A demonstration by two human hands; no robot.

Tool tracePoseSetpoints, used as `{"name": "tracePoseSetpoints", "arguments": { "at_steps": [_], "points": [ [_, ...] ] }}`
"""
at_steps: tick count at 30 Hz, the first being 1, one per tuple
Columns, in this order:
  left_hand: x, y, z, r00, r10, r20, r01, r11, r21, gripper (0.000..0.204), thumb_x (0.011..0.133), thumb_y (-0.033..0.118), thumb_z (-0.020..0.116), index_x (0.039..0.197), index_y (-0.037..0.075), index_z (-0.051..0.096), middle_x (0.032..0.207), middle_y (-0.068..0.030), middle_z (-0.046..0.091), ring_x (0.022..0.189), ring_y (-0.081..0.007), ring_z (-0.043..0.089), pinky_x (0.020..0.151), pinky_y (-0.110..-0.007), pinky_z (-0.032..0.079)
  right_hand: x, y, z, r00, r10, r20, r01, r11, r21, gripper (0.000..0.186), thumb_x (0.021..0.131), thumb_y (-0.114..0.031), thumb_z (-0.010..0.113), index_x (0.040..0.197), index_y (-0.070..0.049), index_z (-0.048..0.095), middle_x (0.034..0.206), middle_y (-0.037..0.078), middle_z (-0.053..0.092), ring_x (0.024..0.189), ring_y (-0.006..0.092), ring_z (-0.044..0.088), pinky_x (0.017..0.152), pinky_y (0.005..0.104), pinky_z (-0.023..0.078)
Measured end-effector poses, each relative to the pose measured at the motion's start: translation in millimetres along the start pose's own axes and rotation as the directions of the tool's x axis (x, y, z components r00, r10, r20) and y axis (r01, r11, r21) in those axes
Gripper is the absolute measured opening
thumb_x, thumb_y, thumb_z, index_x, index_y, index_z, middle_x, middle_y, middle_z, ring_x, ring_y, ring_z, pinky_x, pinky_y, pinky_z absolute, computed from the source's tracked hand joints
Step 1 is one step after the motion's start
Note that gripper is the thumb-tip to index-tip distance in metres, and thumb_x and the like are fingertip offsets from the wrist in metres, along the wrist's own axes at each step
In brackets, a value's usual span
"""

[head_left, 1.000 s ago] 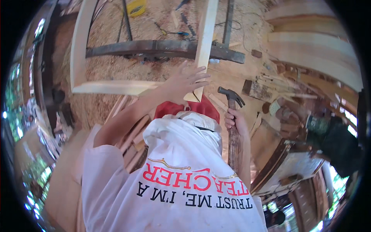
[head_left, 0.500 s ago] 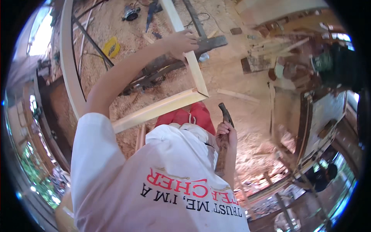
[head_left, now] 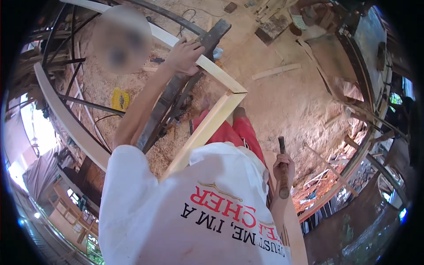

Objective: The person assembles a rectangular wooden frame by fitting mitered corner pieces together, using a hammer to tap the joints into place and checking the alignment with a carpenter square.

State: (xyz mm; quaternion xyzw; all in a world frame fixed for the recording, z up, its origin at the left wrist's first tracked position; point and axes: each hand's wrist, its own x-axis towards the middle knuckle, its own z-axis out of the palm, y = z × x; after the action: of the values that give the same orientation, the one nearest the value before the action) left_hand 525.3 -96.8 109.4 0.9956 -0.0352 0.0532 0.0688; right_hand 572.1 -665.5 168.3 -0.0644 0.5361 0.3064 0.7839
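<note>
The left hand (head_left: 183, 57) has its fingers round the wooden frame (head_left: 212, 123), likely to steady it, while the right hand (head_left: 282, 165) grips the hammer (head_left: 283, 189) off to the side.

A loose white shirt (head_left: 163, 216) has a wide short sleeve (head_left: 127, 165), black letters (head_left: 227, 229) across it and, nearer the hem (head_left: 226, 147), larger red letters (head_left: 224, 204) — a thin wavy gold line (head_left: 221, 191) beside these — and meets red shorts (head_left: 250, 134), while the left hand (head_left: 184, 56) and right hand (head_left: 283, 168) are both bare.
</note>
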Motion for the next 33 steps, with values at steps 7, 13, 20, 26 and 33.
{"name": "tracePoseSetpoints", "arguments": {
  "at_steps": [7,13,20,26,33],
  "points": [
    [0,1,-1,1.000,0.010,0.022,-0.011,1.000,0.015,0.049,0.062,0.031,0.078,0.102,0.010,0.059,0.096,-0.0064,0.061,0.101,-0.0263,0.063,0.087,-0.045,0.044,82,152,39,0.978,0.206,-0.024,-0.198,0.889,-0.413,0.026,0.097,-0.008,0.054,0.075,-0.013,0.043,0.064,-0.004,0.040,0.053,0.0079,0.043,0.053,0.0243,0.043],
    [-13,1,-1,0.992,0.023,-0.122,-0.036,0.994,-0.101,0.053,0.060,0.031,0.076,0.106,0.011,0.059,0.096,-0.0056,0.061,0.096,-0.0252,0.063,0.082,-0.042,0.045,72,191,65,0.975,0.198,-0.104,-0.223,0.844,-0.488,0.029,0.099,-0.013,0.054,0.073,-0.014,0.041,0.063,-0.006,0.036,0.049,0.0071,0.037,0.050,0.0252,0.037],
    [-15,0,5,0.991,-0.022,-0.132,0.011,0.997,-0.083,0.054,0.061,0.036,0.080,0.106,0.014,0.061,0.100,-0.0031,0.063,0.103,-0.0232,0.062,0.091,-0.042,0.044,44,156,62,0.987,0.135,-0.090,-0.153,0.955,-0.254,0.028,0.105,-0.010,0.043,0.077,-0.008,0.041,0.063,-0.001,0.041,0.048,0.0082,0.042,0.047,0.0250,0.044],
    [-25,5,9,0.985,-0.034,-0.169,0.028,0.999,-0.038,0.057,0.062,0.038,0.082,0.110,0.014,0.062,0.106,-0.0024,0.065,0.107,-0.0214,0.060,0.095,-0.042,0.042,42,202,78,0.970,0.196,-0.143,-0.238,0.877,-0.418,0.025,0.103,-0.006,0.045,0.078,-0.008,0.042,0.063,-0.002,0.040,0.046,0.0074,0.040,0.046,0.0245,0.044],
    [-38,39,8,0.939,-0.235,-0.251,0.223,0.972,-0.074,0.067,0.066,0.041,0.082,0.122,0.012,0.059,0.122,-0.0068,0.060,0.121,-0.0244,0.054,0.104,-0.044,0.040,18,111,140,0.988,0.154,-0.016,-0.109,0.616,-0.780,0.014,0.106,-0.011,0.045,0.108,0.002,0.051,0.067,-0.003,0.042,0.047,0.0053,0.039,0.043,0.0223,0.039]
  ]
}}
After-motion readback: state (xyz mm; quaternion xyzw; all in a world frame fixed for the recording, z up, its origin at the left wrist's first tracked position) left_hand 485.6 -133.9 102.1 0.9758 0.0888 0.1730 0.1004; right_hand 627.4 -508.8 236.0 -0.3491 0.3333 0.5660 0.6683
